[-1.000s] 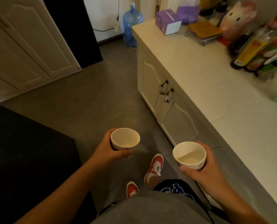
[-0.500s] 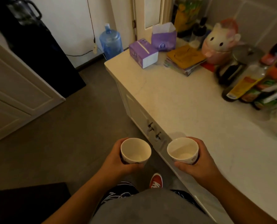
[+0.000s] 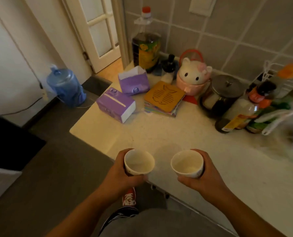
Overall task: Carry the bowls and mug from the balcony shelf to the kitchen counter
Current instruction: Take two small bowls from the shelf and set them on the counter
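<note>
I hold one small white bowl in each hand, both upright and empty-looking. My left hand (image 3: 121, 175) wraps the left bowl (image 3: 138, 162) from its left side, just above the near edge of the pale kitchen counter (image 3: 173, 134). My right hand (image 3: 202, 181) grips the right bowl (image 3: 186, 164) from below and the right, and this bowl hangs over the counter top. Neither bowl touches the counter. No mug is in view.
At the back of the counter stand a purple tissue box (image 3: 115, 105), a purple bag (image 3: 133, 81), a stack of coasters (image 3: 164, 98), a cat-shaped jar (image 3: 193, 76), a lidded jar (image 3: 222, 93) and several bottles (image 3: 241, 113). A blue water jug (image 3: 65, 86) sits on the floor at left.
I have turned toward the counter and stepped closer. Both bowls have moved from over the floor to the counter's near edge, still held in my hands.
</note>
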{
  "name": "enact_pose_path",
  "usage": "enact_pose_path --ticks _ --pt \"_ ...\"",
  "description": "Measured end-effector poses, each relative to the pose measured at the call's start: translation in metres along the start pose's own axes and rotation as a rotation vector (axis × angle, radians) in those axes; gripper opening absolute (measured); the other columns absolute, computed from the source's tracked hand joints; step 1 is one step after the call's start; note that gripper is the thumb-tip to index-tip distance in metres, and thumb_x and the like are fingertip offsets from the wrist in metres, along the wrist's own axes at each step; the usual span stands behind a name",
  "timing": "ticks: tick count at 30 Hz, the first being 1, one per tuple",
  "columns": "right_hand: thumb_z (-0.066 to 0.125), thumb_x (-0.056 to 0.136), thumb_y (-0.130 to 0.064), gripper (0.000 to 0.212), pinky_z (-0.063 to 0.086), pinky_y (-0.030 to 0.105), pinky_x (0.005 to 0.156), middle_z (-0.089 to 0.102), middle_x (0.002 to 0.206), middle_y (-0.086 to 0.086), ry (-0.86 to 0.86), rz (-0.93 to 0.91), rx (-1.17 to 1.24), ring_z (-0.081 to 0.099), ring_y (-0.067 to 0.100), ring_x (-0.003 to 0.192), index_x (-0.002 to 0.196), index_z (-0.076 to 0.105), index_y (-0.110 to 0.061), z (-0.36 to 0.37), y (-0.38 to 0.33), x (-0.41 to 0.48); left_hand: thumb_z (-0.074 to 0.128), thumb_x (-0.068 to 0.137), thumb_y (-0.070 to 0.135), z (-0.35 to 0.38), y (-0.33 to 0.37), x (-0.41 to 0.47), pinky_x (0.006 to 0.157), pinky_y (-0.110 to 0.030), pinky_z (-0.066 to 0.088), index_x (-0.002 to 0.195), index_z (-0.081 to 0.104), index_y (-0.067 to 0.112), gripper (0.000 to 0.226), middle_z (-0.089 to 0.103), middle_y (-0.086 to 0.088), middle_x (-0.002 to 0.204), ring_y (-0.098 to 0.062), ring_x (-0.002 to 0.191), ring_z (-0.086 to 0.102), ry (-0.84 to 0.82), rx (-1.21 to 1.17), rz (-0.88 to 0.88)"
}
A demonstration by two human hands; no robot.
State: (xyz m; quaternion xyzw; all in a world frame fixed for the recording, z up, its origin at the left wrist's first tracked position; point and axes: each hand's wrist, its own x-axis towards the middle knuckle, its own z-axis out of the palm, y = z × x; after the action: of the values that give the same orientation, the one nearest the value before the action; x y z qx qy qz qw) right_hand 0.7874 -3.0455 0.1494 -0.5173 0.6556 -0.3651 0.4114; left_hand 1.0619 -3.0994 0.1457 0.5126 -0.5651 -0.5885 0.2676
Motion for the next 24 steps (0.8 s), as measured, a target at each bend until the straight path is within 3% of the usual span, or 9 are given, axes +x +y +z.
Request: enact_pose_path --ticks 4,9,12,15,19,24 --pt "0.094 0.056 -0.016 0.08 0.046 0.006 0.074 0.053 0.115 -0.021 0.147 0.06 -0.044 0.052 -0.018 0.104 0.113 0.043 -0.041 0.019 -0.011 0.011 0.088 0.057 0.038 -0.036 0.013 0.058 0.08 -0.012 0.051 0.125 0.039 0.041 0.084 0.051 0.029 0.117 0.007 0.11 0.052 -0.066 0.127 0.093" --pt "0.094 0.056 -0.024 0.077 0.044 0.009 0.075 0.053 0.112 -0.023 0.316 0.118 -0.093 0.055 -0.012 0.102 0.11 0.043 -0.045 0.034 -0.018 0.014 0.091 0.059 0.02 -0.045 0.022 0.112 0.076 -0.012 0.049 0.125 0.042 0.03 0.083 0.052 0.011 0.118 0.0 0.108 0.054 -0.134 0.202 0.16" --pt "0.093 0.056 -0.031 0.076 0.044 0.007 0.069 0.053 0.11 -0.025 0.39 0.162 -0.104 0.054 -0.016 0.1 0.109 0.043 -0.049 0.034 -0.018 0.011 0.092 0.057 0.025 -0.036 0.024 0.133 0.077 -0.015 0.046 0.125 0.045 0.025 0.082 0.054 0.009 0.115 -0.008 0.106 0.055 -0.135 0.218 0.183" --pt "0.092 0.055 -0.034 0.076 0.046 0.003 0.063 0.054 0.11 -0.027 0.445 0.194 -0.093 0.053 -0.018 0.1 0.109 0.044 -0.052 0.025 -0.015 0.006 0.091 0.055 0.035 -0.019 0.02 0.142 0.072 -0.012 0.045 0.118 0.045 0.037 0.078 0.054 0.02 0.111 -0.003 0.103 0.056 -0.132 0.206 0.167" --pt "0.093 0.054 -0.034 0.083 0.045 0.013 0.074 0.056 0.112 -0.017 0.523 0.249 -0.06 0.056 -0.001 0.1 0.121 0.044 -0.041 0.012 -0.008 -0.005 0.09 0.05 0.041 0.008 0.011 0.15 0.077 -0.022 0.046 0.115 0.043 0.044 0.08 0.054 0.02 0.111 -0.005 0.101 0.056 -0.126 0.229 0.152" --pt "0.093 0.053 -0.033 0.085 0.047 0.012 0.069 0.056 0.109 -0.024 0.598 0.281 -0.031 0.059 0.0 0.097 0.121 0.043 -0.04 -0.006 0.0 -0.019 0.091 0.05 0.039 0.035 0.009 0.165 0.086 -0.031 0.042 0.122 0.044 0.035 0.086 0.053 0.008 0.12 -0.013 0.107 0.053 -0.088 0.329 0.188"
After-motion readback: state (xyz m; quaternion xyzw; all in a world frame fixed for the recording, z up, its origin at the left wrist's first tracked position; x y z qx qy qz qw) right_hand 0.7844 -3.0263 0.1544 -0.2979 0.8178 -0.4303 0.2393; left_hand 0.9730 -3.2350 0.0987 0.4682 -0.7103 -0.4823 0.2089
